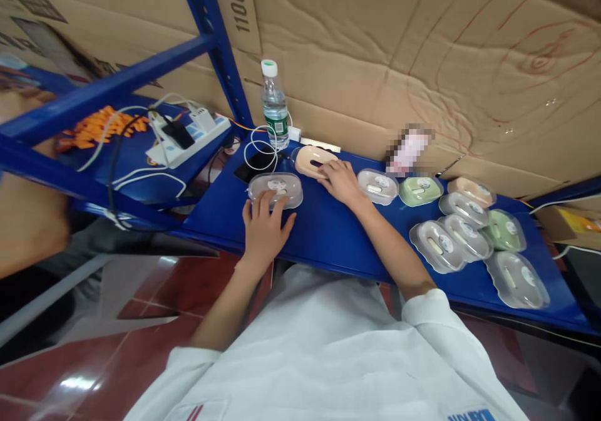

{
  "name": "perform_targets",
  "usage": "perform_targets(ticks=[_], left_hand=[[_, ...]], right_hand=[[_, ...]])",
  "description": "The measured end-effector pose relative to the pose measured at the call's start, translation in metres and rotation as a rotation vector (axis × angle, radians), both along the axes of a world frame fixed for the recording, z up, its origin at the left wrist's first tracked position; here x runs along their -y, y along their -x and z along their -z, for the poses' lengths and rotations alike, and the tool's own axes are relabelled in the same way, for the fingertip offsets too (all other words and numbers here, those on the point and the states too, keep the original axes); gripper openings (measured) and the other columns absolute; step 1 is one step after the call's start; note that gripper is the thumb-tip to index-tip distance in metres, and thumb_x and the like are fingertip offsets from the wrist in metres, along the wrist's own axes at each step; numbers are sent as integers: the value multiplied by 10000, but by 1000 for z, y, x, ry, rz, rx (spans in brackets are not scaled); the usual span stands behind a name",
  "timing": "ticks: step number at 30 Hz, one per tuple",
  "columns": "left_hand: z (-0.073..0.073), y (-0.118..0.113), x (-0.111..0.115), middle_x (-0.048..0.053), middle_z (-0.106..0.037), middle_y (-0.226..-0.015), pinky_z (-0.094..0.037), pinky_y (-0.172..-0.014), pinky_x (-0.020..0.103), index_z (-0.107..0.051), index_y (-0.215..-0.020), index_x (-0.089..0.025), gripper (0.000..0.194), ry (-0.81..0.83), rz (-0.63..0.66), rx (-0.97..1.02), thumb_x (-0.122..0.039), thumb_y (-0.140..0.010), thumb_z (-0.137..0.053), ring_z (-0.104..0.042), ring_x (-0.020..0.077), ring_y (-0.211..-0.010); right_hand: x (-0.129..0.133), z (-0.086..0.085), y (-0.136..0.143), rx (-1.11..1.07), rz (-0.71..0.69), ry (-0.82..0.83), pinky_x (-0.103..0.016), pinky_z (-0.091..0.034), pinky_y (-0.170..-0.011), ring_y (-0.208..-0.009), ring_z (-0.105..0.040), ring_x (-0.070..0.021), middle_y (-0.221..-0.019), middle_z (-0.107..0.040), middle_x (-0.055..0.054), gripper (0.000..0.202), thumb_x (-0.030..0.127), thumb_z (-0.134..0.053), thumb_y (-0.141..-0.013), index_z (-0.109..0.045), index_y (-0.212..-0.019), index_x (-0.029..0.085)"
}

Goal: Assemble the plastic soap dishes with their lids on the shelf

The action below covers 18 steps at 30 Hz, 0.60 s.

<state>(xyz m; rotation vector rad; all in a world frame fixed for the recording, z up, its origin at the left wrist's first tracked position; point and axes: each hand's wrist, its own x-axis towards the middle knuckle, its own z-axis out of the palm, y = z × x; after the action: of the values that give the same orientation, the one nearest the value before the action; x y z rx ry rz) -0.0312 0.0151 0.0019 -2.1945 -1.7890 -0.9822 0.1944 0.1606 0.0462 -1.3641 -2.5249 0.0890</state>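
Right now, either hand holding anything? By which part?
Nothing lifted. Left hand rests its fingers on the near edge of the clear case; right hand lies on the beige case, at its near right side.

1. Worktop (328,233) runs left to right; cardboard wall (422,51) stands behind it.
2. Left hand (263,227) lies on the worktop, fingers touching the near edge of a clear lidded case (276,189).
3. Right hand (340,181) sits right of that case, fingertips on an open case (310,159) lying behind it.
4. Water bottle (275,104) stands upright behind both cases, by the wall; a phone (253,163) lies left of the open case, with a coiled cable (263,145) on it.
5. Power strip (188,136) lies on the shelf further left.
6. Cluster of lidded cases (469,227) lies right of the right hand, some overlapping.
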Motion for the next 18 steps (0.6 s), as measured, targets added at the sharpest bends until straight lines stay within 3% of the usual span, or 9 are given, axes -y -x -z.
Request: perform_targets(ticks=[5,7,9,11,13,16,18], left_hand=[[5,3,-3,253,-499,-1621,-250,-1234,784,-584,-1515,-204,488,-30,-1,76,-359,-1054,-610,-449,471,-1530],[2,-4,2,233,-467,-1658,-285,-1247,742,-582,-1528,-222,482,-42,93,95,-327,-1058,-608,-423,451,-1559],[-2,-13,7,201,-476,-1666,-374,-1242,650,-602,-1512,-237,455,-25,250,81,-305,-1063,-609,-440,411,-1561],[-3,-25,13,180,-506,-1651,-431,-1227,584,-633,-1472,-232,412,18,387,48,-302,-1067,-610,-477,379,-1543],[-1,-34,16,165,-562,-1605,-457,-1217,549,-681,-1395,-224,341,61,462,28,-315,-1075,-606,-500,358,-1531],[4,-40,17,144,-641,-1513,-491,-1189,513,-726,-1291,-226,266,105,496,33,-339,-1086,-600,-525,335,-1514],[6,-40,17,151,-647,-1501,-505,-1173,516,-726,-1286,-214,271,118,486,41,-355,-1085,-612,-527,340,-1510]], right_hand=[[89,0,-36,-71,-14,-22,-476,-460,-1098,-1253,-647,-317,-1284,-746,-146,376,405,-545,-1117,-730,-1354,180],[116,-4,-49,-87,-94,32,-489,-457,-1138,-1287,-656,-295,-1306,-755,-129,380,416,-547,-1118,-718,-1394,219],[125,-11,-57,-134,-195,85,-500,-436,-1197,-1356,-639,-270,-1407,-731,-112,411,434,-521,-1128,-673,-1465,253],[113,-20,-59,-209,-235,87,-489,-422,-1236,-1426,-603,-250,-1503,-685,-106,461,440,-456,-1149,-611,-1536,244],[86,-26,-54,-255,-188,50,-464,-433,-1241,-1455,-582,-239,-1530,-668,-110,479,406,-407,-1160,-587,-1559,210],[36,-28,-32,-183,-84,31,-473,-432,-1240,-1459,-579,-256,-1540,-660,-114,450,310,-420,-1144,-611,-1532,187],[7,-25,-13,-88,-34,18,-494,-397,-1258,-1513,-521,-283,-1628,-577,-132,463,249,-467,-1117,-583,-1557,160]])
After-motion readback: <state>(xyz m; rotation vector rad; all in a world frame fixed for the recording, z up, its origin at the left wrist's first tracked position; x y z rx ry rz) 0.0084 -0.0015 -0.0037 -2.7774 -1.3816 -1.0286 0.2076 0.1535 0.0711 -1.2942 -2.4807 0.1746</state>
